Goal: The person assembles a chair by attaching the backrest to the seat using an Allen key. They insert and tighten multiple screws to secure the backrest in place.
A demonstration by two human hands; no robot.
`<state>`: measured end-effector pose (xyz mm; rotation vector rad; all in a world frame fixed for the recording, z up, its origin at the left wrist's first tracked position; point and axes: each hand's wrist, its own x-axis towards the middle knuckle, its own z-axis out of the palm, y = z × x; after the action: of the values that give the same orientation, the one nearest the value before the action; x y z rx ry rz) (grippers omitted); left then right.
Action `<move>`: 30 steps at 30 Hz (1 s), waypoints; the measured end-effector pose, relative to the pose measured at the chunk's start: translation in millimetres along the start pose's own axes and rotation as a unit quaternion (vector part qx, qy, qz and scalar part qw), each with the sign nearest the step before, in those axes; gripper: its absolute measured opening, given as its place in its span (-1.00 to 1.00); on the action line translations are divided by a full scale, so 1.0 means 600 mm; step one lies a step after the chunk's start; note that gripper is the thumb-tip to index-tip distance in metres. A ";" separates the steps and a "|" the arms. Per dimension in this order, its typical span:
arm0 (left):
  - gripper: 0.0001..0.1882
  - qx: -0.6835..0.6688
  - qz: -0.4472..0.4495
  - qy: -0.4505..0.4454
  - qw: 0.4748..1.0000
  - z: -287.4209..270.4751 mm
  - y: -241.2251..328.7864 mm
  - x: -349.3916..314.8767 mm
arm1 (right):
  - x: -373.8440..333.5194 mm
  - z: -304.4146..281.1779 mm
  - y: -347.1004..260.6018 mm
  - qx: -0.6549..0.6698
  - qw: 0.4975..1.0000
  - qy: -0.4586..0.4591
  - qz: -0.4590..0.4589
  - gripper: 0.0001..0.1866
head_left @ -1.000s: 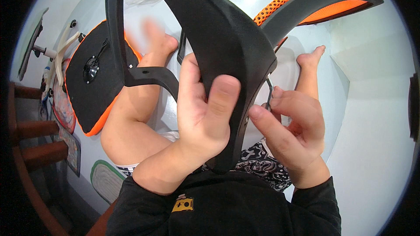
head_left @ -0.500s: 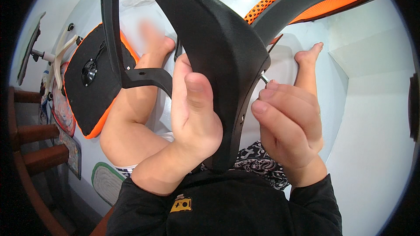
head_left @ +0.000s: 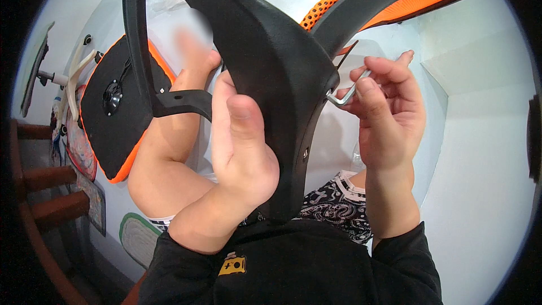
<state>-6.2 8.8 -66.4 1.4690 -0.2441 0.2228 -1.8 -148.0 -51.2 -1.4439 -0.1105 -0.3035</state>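
Note:
The black plastic frame of a chair back [head_left: 271,51] stands across my lap, its lower end against my shirt. My left hand [head_left: 245,152] is closed around the frame, thumb on the near side and the other fingers hidden behind it. On the frame's right edge, a silver bent hex key [head_left: 343,100] has its short end at a bolt hole. My right hand [head_left: 392,110] pinches the key's long arm between thumb and fingers. Lower on the same edge shows another hole with metal in it [head_left: 306,152]. Orange mesh [head_left: 418,7] fills the curved backrest at upper right.
A black seat cushion with orange edging [head_left: 101,135] lies underside up to the left of my leg. Beyond it is a white chair base [head_left: 76,82] with casters. Brown wooden bars [head_left: 53,192] stand at the far left, a white wall [head_left: 480,164] at the right.
My right hand has turned palm-up and risen around the hex key, which now shows its bend and long arm. The frame and my left hand have shifted slightly left in view.

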 end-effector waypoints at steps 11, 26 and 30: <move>-0.29 -0.041 0.001 -0.003 0.999 -0.002 -0.005 -0.002 | -0.056 -0.001 0.048 -0.055 0.991 -0.069 0.096 -0.89; -0.29 -0.074 0.033 0.029 0.996 0.005 -0.012 0.005 | -0.038 -0.029 0.020 -0.185 0.981 -0.027 -0.052 -0.85; -0.29 -0.098 0.034 0.057 0.993 0.015 -0.013 0.006 | -0.027 -0.047 -0.004 -0.207 0.972 -0.077 -0.085 -0.81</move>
<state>-0.9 -0.6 -71.7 1.2505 -0.2171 0.3283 -21.2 -173.9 -56.7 -1.8774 -0.3135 -0.3700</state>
